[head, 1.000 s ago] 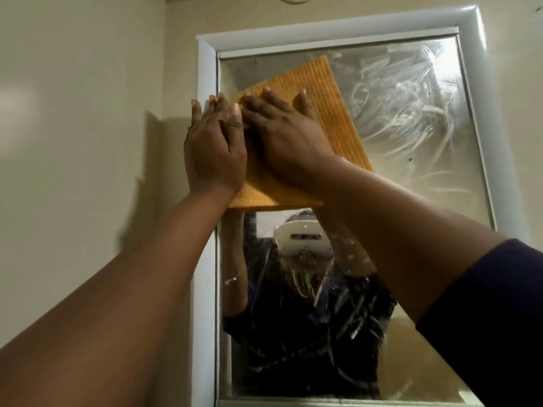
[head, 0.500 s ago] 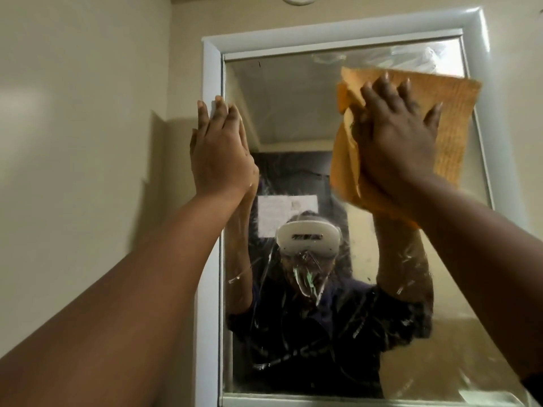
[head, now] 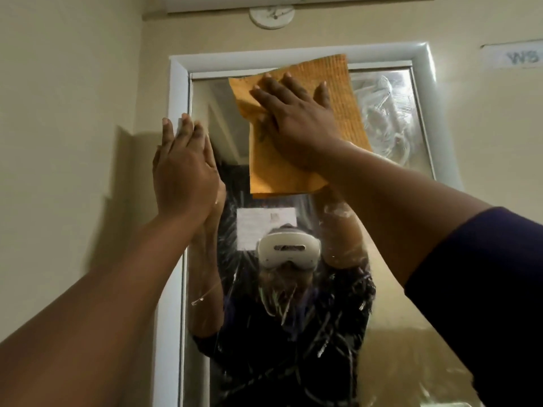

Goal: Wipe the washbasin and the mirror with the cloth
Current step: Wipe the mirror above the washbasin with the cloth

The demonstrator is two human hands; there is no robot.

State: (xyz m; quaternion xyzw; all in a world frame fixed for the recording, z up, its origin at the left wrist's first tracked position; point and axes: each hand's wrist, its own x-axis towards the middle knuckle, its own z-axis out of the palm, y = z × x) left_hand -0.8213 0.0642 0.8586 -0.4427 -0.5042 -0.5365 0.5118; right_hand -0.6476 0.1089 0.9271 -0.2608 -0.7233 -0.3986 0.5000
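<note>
Cream walls [head: 73, 83] meet in a corner up and to the left of the grip. Straight above it, a round white fitting [head: 271, 16] sits on the wall under a pale ledge [head: 293, 2] running along the top. Well to the right and slightly higher, a small white label [head: 512, 57] with blurred grey letters is stuck to the wall. Soft, warm light leaves a shadow [head: 126, 177] on the left wall, lower left of the grip.

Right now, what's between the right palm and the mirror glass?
Only the orange cloth. In the head view the right hand lies flat on it, pressing it to the upper part of the mirror. The left hand rests bare at the frame's left edge.
</note>
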